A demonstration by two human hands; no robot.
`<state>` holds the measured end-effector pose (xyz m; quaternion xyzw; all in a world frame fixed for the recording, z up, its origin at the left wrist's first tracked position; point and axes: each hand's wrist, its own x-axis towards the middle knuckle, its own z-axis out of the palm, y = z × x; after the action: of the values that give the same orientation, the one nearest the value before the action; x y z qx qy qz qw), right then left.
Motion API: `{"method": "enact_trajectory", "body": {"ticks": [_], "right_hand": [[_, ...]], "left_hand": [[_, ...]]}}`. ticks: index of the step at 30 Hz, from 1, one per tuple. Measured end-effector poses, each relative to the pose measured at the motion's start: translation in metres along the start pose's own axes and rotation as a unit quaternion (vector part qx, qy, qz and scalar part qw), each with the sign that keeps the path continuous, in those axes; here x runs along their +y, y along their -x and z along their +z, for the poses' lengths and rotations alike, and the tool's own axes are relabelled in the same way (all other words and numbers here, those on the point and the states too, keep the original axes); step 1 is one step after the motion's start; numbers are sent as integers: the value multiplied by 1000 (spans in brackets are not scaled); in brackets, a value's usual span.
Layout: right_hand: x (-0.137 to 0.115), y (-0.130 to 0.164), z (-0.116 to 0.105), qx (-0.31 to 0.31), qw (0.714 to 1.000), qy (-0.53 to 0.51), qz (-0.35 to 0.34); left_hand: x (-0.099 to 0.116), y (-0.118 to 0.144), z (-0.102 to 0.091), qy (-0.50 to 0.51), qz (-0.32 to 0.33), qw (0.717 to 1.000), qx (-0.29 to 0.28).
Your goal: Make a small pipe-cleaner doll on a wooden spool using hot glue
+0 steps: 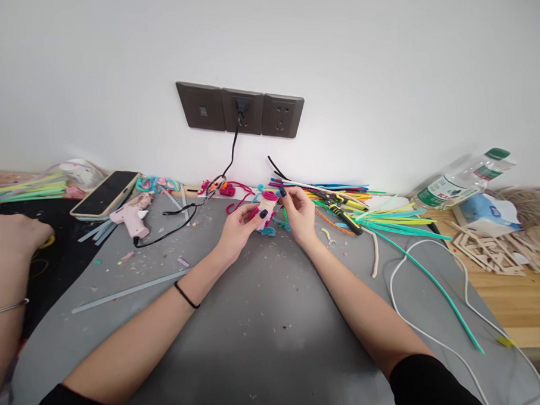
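Both forearms stretched forward over grey table (266,322), converging at far edge near wall. Left hand (238,228) palm up, fingers clamped on small pink-and-white craft figure (267,210). Right hand (298,213) fingers pinched on figure's top. Figure held just above table, beside pile of pipe cleaners (364,213). Pink glue gun (131,217) lies well left.

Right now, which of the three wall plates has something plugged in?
The middle wall plate: a black cable hangs from it to the table. Both neighbours have nothing plugged in.
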<state>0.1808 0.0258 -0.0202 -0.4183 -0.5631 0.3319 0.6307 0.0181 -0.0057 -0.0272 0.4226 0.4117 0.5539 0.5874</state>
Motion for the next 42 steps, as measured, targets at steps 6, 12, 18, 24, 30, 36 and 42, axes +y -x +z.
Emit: {"method": "enact_trajectory", "body": {"ticks": [6,12,18,24,30,36,42], "right_hand": [[-2,-1,-2,31,999,-35,-9],[-4,-2,-2,47,998,-47,-3],[-5,-5,-2,62,996,-71,0],[-2,-10,-7,85,992,-93,4],[1,-12,-9,86,993,-83,14],[1,-13,-8,84,991,-106,17],[5,-14,-7,84,991,-101,25]], "left_hand": [[-2,-10,-8,-8,21,999,49],[-1,-30,-34,-64,51,994,73],[4,-45,-40,-95,98,990,39],[13,-71,-26,-145,106,983,23],[11,-82,-22,-134,77,987,46],[2,-95,-22,-137,75,986,56],[-7,-108,-25,-152,69,983,79]]}}
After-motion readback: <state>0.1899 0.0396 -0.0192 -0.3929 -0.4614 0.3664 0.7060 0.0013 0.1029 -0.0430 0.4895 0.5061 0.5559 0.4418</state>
